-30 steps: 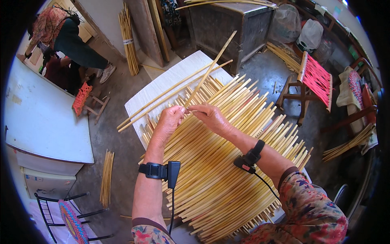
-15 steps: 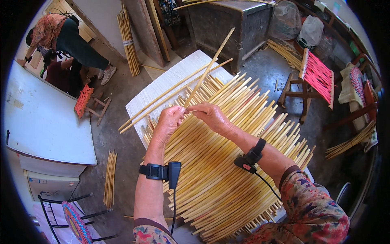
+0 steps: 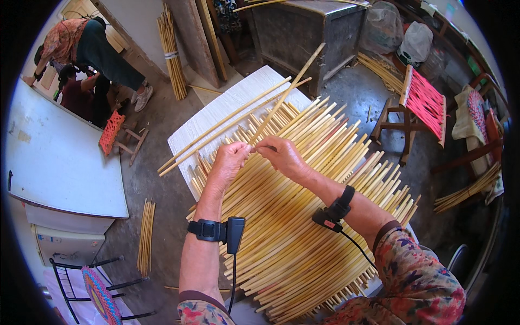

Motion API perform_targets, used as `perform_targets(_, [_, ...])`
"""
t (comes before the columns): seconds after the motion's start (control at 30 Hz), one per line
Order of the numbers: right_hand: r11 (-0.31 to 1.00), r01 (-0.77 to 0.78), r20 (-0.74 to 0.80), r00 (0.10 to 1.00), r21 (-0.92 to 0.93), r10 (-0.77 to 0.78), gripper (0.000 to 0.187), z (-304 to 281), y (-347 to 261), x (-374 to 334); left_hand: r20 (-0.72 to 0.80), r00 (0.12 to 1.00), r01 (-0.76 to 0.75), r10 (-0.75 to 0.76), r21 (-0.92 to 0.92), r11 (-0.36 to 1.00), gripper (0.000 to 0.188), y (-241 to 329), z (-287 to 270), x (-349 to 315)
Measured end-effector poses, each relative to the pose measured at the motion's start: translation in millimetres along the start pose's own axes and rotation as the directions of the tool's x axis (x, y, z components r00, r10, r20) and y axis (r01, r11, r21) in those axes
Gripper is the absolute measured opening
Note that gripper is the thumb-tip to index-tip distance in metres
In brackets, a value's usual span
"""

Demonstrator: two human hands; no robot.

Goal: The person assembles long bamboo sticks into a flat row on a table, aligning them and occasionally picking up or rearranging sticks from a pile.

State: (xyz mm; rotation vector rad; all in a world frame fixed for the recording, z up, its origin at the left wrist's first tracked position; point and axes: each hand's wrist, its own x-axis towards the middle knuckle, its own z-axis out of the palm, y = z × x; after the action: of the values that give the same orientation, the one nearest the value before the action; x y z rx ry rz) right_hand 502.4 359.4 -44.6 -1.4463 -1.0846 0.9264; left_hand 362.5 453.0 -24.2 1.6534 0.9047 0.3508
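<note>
Ahead of me, a long pale wooden stick (image 3: 292, 89) slants up and to the right from my fingertips. My left hand (image 3: 232, 161) is closed, pinching its near end between thumb and fingers. Fingertips of my right hand (image 3: 283, 157) press together at that same end, touching or nearly touching the left ones. Exactly what lies between them is too small to see. Below both hands spreads a thick layer of similar sticks (image 3: 303, 216), laid side by side. Two loose sticks (image 3: 225, 125) rest apart on a white board (image 3: 189, 132) beyond my left hand.
A dark wooden chest (image 3: 292, 32) stands behind the board. Stools with red woven seats (image 3: 425, 105) are at right and left. Stick bundles lean by the wall (image 3: 172, 59) and lie on the floor (image 3: 145, 238). Two other people (image 3: 81, 49) are at the far left.
Both hands have shifted slightly to the right. The held stick's far end has swung right and a little lower.
</note>
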Motion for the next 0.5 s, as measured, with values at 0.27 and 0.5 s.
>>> perform_targets(0.27, [0.997, 0.057, 0.016, 0.998, -0.06, -0.056, 0.016, -12, 18, -7, 0.007, 0.999, -0.039, 0.038, 0.074, 0.996, 0.021, 6, -2, -9])
perform_targets(0.5, [0.968, 0.204, 0.005, 0.979, -0.146, -0.205, 0.016, -14, 9, -15, -0.023, 1.0, -0.02, 0.02, 0.012, 1.0, 0.021, 15, -9, -16])
